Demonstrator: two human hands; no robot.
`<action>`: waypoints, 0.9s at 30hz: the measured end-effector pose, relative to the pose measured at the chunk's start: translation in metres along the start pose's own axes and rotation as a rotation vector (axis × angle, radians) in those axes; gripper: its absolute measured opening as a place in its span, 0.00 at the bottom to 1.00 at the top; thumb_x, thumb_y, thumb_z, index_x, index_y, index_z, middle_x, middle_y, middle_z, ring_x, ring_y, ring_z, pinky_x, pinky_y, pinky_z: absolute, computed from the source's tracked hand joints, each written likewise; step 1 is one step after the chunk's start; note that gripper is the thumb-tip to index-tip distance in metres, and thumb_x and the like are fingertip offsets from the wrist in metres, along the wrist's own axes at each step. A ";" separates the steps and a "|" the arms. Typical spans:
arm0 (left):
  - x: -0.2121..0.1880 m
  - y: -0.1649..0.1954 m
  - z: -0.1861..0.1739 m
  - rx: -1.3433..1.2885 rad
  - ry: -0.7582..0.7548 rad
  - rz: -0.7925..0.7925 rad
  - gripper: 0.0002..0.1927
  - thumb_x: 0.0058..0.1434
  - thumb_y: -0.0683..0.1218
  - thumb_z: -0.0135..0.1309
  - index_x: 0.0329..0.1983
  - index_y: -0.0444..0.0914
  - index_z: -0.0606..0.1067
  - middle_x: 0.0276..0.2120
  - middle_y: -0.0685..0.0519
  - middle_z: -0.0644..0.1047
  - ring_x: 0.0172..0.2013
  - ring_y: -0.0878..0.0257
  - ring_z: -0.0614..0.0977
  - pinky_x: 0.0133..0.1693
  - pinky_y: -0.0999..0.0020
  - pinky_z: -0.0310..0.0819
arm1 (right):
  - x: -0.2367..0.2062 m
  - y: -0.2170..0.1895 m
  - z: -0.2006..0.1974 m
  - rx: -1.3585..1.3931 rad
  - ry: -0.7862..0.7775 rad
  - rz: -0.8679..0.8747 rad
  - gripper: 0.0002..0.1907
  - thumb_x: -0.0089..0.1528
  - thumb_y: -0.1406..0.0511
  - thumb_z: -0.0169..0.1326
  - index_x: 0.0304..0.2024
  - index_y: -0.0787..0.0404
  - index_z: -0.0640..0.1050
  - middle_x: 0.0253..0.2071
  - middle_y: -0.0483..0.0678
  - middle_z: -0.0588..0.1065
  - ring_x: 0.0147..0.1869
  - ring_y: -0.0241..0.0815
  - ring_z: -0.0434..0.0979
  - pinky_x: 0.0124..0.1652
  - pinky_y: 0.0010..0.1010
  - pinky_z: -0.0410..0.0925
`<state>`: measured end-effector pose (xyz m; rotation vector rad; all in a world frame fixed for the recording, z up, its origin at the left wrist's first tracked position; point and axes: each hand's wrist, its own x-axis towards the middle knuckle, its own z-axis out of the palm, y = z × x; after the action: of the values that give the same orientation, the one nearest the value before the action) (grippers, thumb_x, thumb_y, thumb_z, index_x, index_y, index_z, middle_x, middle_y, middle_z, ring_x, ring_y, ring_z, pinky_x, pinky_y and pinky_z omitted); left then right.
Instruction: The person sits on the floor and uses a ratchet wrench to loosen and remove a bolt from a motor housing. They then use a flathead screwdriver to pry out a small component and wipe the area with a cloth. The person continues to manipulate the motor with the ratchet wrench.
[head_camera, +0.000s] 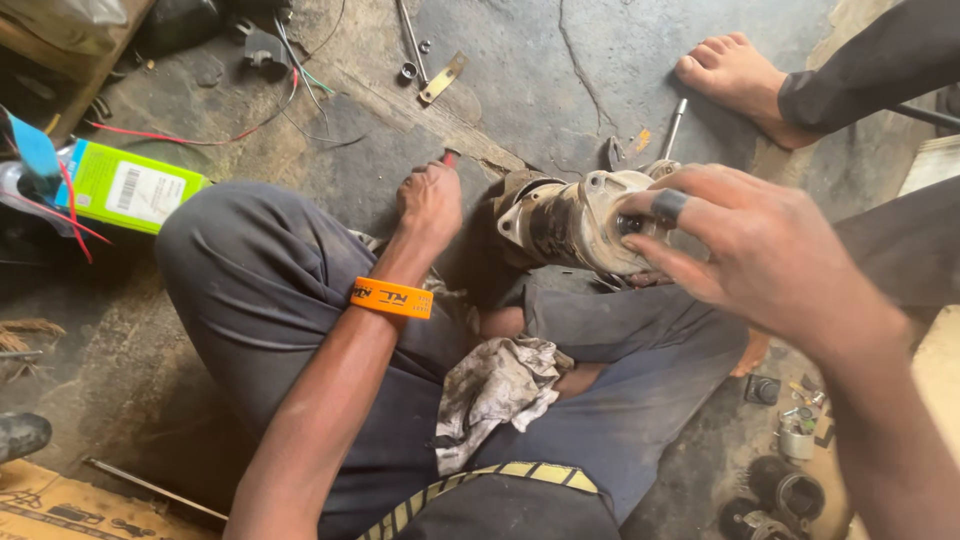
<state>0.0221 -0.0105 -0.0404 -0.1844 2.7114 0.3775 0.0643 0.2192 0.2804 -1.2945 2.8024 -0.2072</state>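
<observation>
An orange wristband, a green and white box, dark grey trousers and a yellow-and-black striped belt

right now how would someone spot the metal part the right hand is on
Start at the seated person's dark trousers and go to the right knee. A grimy, silver-grey cylindrical motor housing lies there on its side, the right hand at its flanged end. It is bulkier than any of the small loose parts on the concrete floor.

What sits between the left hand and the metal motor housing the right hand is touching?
Nothing visible. The left hand grips a red-tipped tool on the floor just left of the motor housing, with only bare concrete between. The right hand already has its fingers on the housing's end face.
</observation>
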 end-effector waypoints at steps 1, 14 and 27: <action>-0.001 0.000 -0.002 -0.014 -0.004 0.002 0.22 0.59 0.42 0.58 0.54 0.26 0.72 0.49 0.33 0.77 0.47 0.45 0.83 0.44 0.57 0.81 | 0.003 0.002 -0.001 0.004 -0.025 -0.019 0.16 0.58 0.60 0.64 0.42 0.64 0.80 0.45 0.50 0.78 0.42 0.48 0.80 0.41 0.37 0.73; 0.003 0.003 -0.002 -0.053 -0.061 0.047 0.12 0.63 0.41 0.56 0.48 0.32 0.79 0.46 0.37 0.81 0.48 0.45 0.84 0.45 0.54 0.80 | 0.033 0.014 -0.015 0.114 -0.308 0.074 0.18 0.54 0.57 0.65 0.33 0.65 0.80 0.26 0.48 0.74 0.27 0.47 0.77 0.29 0.39 0.72; 0.003 0.002 0.001 -0.044 -0.055 0.069 0.12 0.61 0.41 0.56 0.47 0.32 0.79 0.46 0.39 0.81 0.47 0.46 0.84 0.43 0.53 0.80 | 0.030 0.014 -0.003 -0.018 -0.471 0.155 0.13 0.61 0.60 0.55 0.34 0.65 0.77 0.31 0.49 0.76 0.28 0.46 0.79 0.34 0.40 0.75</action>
<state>0.0190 -0.0087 -0.0420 -0.0918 2.6616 0.4552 0.0340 0.2057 0.2820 -0.9645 2.4824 0.1163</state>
